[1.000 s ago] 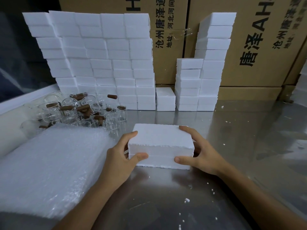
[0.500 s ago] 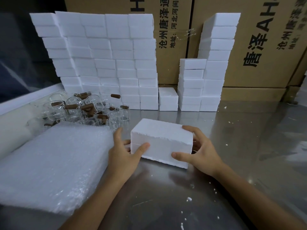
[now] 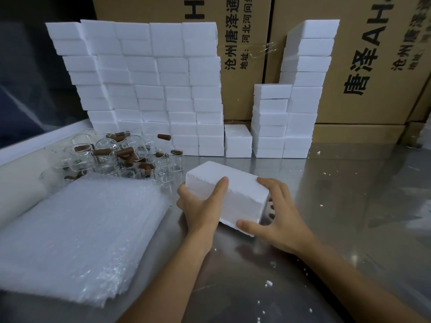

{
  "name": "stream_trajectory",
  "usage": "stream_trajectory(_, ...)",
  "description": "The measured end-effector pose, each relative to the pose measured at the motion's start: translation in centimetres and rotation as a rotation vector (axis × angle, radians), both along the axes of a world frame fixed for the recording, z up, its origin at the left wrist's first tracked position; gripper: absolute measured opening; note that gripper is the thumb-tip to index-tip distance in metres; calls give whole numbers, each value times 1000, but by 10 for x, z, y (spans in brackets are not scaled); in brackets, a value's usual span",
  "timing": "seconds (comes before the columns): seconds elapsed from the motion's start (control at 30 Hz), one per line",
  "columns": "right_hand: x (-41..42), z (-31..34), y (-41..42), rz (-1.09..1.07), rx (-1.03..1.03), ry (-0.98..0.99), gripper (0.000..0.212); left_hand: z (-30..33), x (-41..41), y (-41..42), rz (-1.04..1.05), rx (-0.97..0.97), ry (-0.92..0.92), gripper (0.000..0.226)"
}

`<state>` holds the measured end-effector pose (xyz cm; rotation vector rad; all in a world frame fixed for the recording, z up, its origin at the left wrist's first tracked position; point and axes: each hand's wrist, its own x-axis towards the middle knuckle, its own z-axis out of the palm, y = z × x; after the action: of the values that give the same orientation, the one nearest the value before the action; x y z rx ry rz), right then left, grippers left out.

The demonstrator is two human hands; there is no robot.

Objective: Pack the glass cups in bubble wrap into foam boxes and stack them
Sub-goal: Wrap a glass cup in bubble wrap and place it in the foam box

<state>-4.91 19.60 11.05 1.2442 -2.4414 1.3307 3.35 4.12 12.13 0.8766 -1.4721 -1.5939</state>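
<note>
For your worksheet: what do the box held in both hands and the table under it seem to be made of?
Box: white expanded foam, matte, judging by its grainy, crumbly edges. Table: probably stainless steel, brushed, showing dull reflections.

Packing station in a warehouse or small factory. Shown by tall brown printed cardboard cartons (image 3: 363, 59) lining the back edge of a reflective stainless-steel worktable (image 3: 349, 206), walls of stacked white foam boxes (image 3: 149, 89), loose clear glass cups (image 3: 105, 155) at the left edge, and piled translucent bubble-wrap sheets (image 3: 79, 234).
</note>
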Motion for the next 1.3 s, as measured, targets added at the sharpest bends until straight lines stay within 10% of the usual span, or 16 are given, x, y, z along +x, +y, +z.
stream_trajectory(0.43, 7, 6, -5, -6, -38, 682, 84, 4, -4, -29, -245, 209, 214, 62)
stream_trajectory(0.6, 7, 7, -3, -32, -52, 667, 86, -3, -3, -28, -264, 108, 184, 99)
stream_trajectory(0.83, -16, 18, -1, -173, -37, 677, 83, -20, -9, -22, -245, -125, 33, 12)
stream_trajectory(1.3, -165, 186, -36, -533, 76, 997, 87, -30, -21, -22, -282, -315, -34, 20)
